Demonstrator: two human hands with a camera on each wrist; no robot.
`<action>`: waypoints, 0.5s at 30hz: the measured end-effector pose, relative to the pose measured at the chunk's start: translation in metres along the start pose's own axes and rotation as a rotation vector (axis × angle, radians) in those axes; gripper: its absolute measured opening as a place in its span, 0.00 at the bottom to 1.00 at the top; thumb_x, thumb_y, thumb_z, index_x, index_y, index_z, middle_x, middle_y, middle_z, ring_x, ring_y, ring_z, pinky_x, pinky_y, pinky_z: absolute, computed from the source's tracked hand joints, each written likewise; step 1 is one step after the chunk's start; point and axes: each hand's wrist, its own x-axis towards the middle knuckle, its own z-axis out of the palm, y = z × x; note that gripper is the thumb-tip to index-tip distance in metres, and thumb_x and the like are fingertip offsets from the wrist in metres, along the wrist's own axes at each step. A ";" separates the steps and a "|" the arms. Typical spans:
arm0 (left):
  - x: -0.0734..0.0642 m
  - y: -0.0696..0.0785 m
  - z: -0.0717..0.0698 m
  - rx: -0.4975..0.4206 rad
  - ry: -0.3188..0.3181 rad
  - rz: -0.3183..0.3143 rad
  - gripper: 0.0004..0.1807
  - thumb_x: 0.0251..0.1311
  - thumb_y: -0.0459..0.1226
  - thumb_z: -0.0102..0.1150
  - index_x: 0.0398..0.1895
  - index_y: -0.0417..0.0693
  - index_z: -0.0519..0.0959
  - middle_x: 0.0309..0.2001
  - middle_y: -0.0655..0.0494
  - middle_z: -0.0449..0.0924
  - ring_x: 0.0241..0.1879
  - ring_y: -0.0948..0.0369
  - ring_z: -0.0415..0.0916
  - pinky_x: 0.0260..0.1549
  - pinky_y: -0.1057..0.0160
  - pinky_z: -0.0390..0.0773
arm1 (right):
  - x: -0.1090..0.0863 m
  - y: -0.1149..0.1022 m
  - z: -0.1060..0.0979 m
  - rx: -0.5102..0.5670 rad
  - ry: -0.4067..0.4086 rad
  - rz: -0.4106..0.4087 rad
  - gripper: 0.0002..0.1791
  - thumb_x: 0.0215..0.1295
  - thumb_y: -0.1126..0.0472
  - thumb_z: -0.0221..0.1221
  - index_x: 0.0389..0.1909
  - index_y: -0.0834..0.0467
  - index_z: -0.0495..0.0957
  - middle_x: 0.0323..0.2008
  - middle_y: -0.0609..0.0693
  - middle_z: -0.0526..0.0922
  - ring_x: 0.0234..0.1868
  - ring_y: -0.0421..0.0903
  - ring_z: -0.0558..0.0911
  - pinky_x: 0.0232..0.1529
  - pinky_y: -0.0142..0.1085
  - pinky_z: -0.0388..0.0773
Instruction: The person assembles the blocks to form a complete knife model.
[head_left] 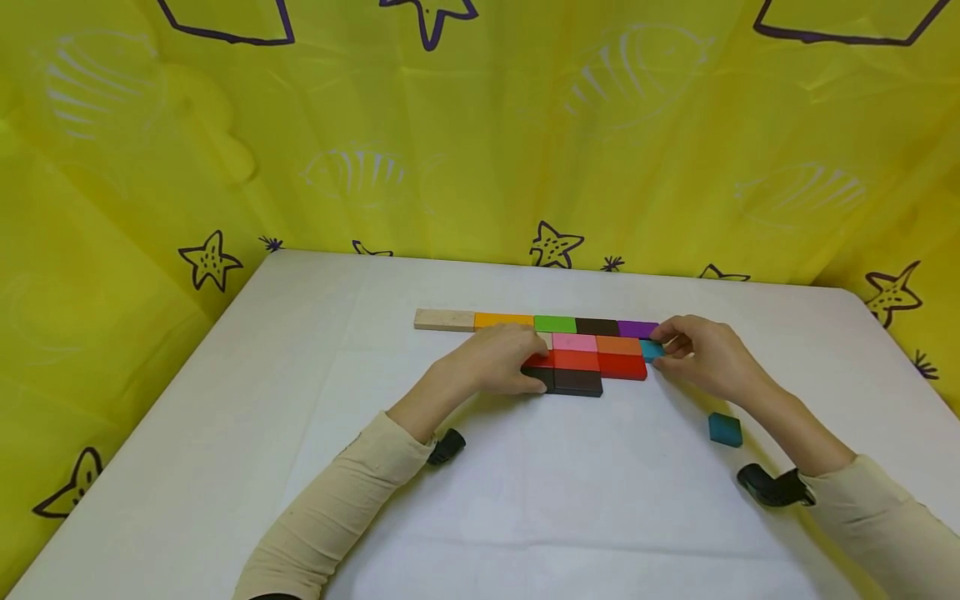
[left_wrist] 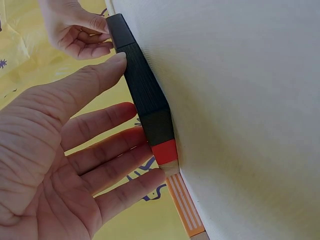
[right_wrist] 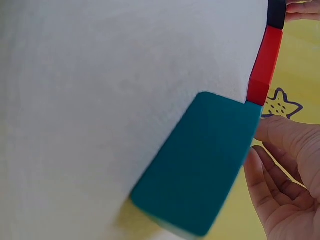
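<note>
Rows of flat coloured wooden blocks lie edge to edge on a table. My left hand [head_left: 501, 358] rests at the left end of the nearer rows. In the left wrist view its thumb touches a black block [left_wrist: 147, 82], and its fairly straight fingers lie against the row ends near a red block [left_wrist: 165, 151]. My right hand [head_left: 708, 354] pinches a small blue block [head_left: 649, 350] at the right end, beside an orange block [head_left: 618, 345] and a red block [head_left: 624, 367]. Its fingertips partly hide the blue block.
A loose teal block [head_left: 725, 429] lies on the white tabletop [head_left: 600, 500] below my right hand, large in the right wrist view. The back row runs from a plain wood block [head_left: 444, 320] to a purple block [head_left: 636, 329]. A yellow patterned curtain [head_left: 480, 125] hangs behind.
</note>
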 end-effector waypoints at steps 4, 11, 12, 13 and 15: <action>0.000 0.000 0.000 -0.001 0.002 -0.001 0.18 0.63 0.47 0.70 0.51 0.48 0.84 0.35 0.59 0.76 0.39 0.61 0.70 0.40 0.64 0.68 | 0.000 -0.001 0.000 -0.009 -0.003 0.010 0.18 0.61 0.67 0.71 0.50 0.68 0.80 0.44 0.61 0.83 0.44 0.56 0.80 0.40 0.26 0.75; 0.001 0.000 0.001 -0.004 0.000 -0.006 0.19 0.63 0.47 0.70 0.53 0.48 0.84 0.37 0.60 0.77 0.41 0.61 0.71 0.42 0.64 0.69 | 0.002 -0.002 0.000 -0.018 -0.005 0.012 0.18 0.61 0.67 0.71 0.49 0.68 0.80 0.44 0.61 0.83 0.44 0.56 0.80 0.43 0.38 0.80; 0.001 0.000 0.001 -0.005 0.000 -0.007 0.19 0.63 0.47 0.70 0.53 0.48 0.84 0.37 0.60 0.77 0.41 0.61 0.71 0.43 0.64 0.69 | 0.002 -0.002 0.000 -0.020 -0.004 0.013 0.18 0.60 0.67 0.71 0.49 0.67 0.80 0.44 0.61 0.83 0.44 0.56 0.80 0.43 0.39 0.81; 0.001 0.000 0.001 -0.004 0.001 -0.007 0.19 0.63 0.47 0.70 0.53 0.48 0.84 0.37 0.59 0.78 0.41 0.61 0.71 0.43 0.64 0.69 | 0.002 -0.002 0.000 -0.017 -0.001 0.009 0.18 0.60 0.67 0.71 0.49 0.67 0.80 0.44 0.61 0.83 0.44 0.57 0.80 0.44 0.40 0.81; 0.001 0.000 0.001 -0.002 0.002 -0.008 0.19 0.63 0.47 0.70 0.53 0.48 0.84 0.37 0.59 0.77 0.41 0.61 0.71 0.42 0.63 0.69 | 0.002 -0.002 0.001 -0.017 0.004 0.004 0.17 0.60 0.68 0.71 0.49 0.67 0.80 0.43 0.61 0.83 0.44 0.57 0.81 0.44 0.41 0.82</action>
